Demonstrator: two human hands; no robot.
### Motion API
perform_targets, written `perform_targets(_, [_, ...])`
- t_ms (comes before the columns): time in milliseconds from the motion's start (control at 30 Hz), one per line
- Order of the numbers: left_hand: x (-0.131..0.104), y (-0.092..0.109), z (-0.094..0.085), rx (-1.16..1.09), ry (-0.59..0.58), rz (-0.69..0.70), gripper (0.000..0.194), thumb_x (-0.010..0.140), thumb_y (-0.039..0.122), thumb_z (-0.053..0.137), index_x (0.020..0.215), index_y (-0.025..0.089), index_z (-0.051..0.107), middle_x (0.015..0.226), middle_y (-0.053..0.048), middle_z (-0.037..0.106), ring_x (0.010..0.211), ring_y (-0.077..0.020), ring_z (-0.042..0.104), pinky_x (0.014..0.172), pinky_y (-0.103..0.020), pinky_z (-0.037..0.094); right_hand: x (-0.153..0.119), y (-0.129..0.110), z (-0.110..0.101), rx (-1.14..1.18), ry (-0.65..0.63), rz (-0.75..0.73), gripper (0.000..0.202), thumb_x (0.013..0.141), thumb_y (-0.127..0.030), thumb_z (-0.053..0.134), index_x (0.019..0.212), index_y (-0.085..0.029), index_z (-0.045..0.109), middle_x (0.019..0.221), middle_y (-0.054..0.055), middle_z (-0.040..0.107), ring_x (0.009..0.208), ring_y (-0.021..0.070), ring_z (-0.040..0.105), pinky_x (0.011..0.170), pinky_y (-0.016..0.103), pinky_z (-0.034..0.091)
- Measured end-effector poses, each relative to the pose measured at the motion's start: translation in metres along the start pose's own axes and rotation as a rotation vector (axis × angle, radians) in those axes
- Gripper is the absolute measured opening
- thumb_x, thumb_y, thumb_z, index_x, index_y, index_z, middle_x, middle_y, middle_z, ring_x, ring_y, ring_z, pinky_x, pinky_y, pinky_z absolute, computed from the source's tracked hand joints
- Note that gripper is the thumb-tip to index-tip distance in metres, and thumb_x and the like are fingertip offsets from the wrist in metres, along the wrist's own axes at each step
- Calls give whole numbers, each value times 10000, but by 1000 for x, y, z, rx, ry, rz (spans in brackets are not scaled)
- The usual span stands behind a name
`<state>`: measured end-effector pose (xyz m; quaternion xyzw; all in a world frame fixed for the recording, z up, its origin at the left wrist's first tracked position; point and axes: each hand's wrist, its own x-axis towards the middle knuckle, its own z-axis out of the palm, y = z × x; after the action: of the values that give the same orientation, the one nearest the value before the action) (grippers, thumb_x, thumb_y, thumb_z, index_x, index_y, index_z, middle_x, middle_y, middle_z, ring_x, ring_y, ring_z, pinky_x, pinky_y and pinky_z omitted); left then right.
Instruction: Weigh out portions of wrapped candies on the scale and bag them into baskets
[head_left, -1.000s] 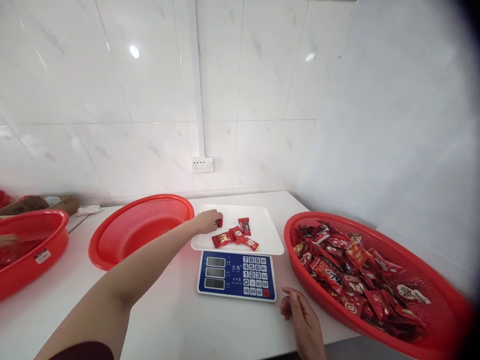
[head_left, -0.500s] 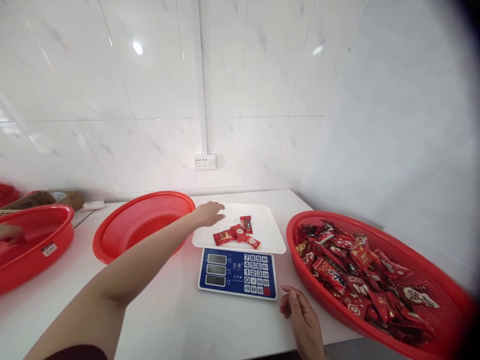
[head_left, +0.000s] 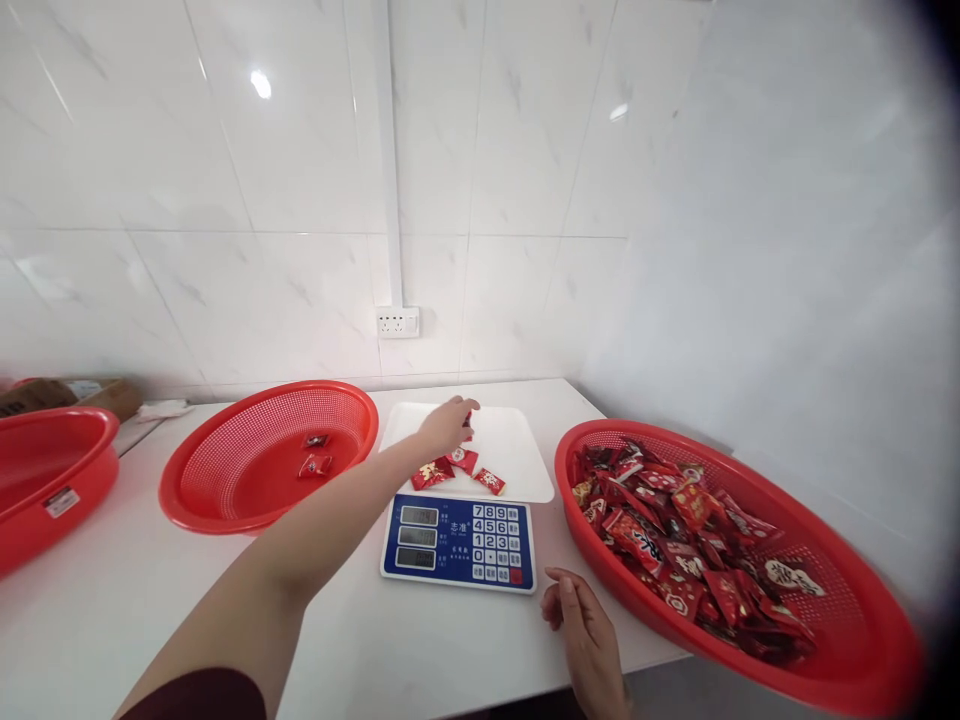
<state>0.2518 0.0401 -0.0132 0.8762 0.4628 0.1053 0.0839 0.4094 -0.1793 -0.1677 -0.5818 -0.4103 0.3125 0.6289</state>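
Note:
My left hand [head_left: 446, 427] is over the white scale pan [head_left: 517, 430], its fingers closed on a small red wrapped candy [head_left: 469, 424] that is partly covered by the fingers. Three more red wrapped candies [head_left: 490, 481] lie on the pan just in front of that hand. Below the pan is the blue scale panel [head_left: 457, 543] with its keypad and displays. My right hand [head_left: 589, 640] rests by the panel's lower right corner, fingers curled together, and nothing shows in it.
At right stands a red basket [head_left: 862, 600] heaped with red-wrapped candies [head_left: 697, 560]. Left of the scale, another red basket [head_left: 225, 470] holds two candies [head_left: 315, 466]. A third red basket [head_left: 82, 510] is at the far left, with a cardboard box [head_left: 112, 398] behind it. A wall socket [head_left: 398, 322] is above the table.
My left hand has moved right across the pan and closed on a candy. Two candies now show in the left-middle basket. The other person's hand has left the far-left basket. The view has shifted slightly.

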Motion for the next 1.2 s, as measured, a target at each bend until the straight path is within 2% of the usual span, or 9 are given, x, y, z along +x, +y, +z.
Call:
perform_targets(200, [-43,-66,-59,134,94,-183,374,832,171,456,1198,230,505,1157,-82,533,1102,-233,517,860,-326,448,1,-3,0,2,-8,21,490,753,-656,508,851,-190,623,546,-8,546,517,163,504,485,278,428])
perform_targets(267, [-59,-85,-70,164,94,-250,360,838,190,440,1190,222,514,1150,-95,540,1115,-253,507,851,-340,449,1,-5,0,-8,-3,30,503,740,-669,511,846,-191,625,547,-6,548,518,163,503,487,280,429])
perform_targets(367, [-79,-99,-70,167,62,-289,334,851,273,436,1161,208,543,1181,-111,547,1166,-284,464,880,-382,433,2,-8,1,-23,0,43,535,720,-695,507,837,-187,628,544,-2,550,512,163,500,486,285,428])
perform_targets(467, [-92,-91,-55,100,-26,-197,344,849,388,455,1133,238,575,1235,-67,559,1219,-260,421,957,-379,389,1,-11,2,-37,-12,51,547,717,-702,502,836,-185,630,552,3,556,521,167,504,493,289,429])
perform_targets(567, [-96,-70,-36,5,-154,-44,366,815,451,507,1128,278,588,1204,-8,600,1191,-197,459,974,-299,381,1,-12,3,-53,-8,51,547,719,-701,500,839,-182,626,563,6,561,527,166,504,502,290,431])
perform_targets(733, [-91,-44,-12,-70,-223,64,344,798,387,530,1117,274,587,1088,-34,636,1100,-203,529,856,-266,443,0,-10,3,-52,1,38,530,730,-686,503,843,-183,621,558,-1,553,525,161,505,496,282,425])
perform_targets(867, [-85,-38,-8,-67,-169,22,359,763,325,558,1117,273,546,1088,-33,596,902,-173,608,697,-239,474,0,-6,2,-54,3,22,524,740,-680,497,849,-182,619,549,-6,549,519,159,506,488,278,430])
perform_targets(1000, [-88,-44,-22,-9,-35,-55,338,794,229,499,1129,270,500,1123,-22,550,831,-135,609,659,-222,463,1,-5,1,-74,-2,13,526,748,-676,487,851,-178,621,547,-6,546,515,157,506,481,274,432])
perform_targets(1200, [-106,-74,-52,200,224,-273,378,844,110,311,1181,146,478,1152,-175,514,1053,-316,522,794,-446,435,2,-2,2,-62,-18,6,509,760,-663,487,854,-181,622,543,-6,549,511,158,508,482,274,435])
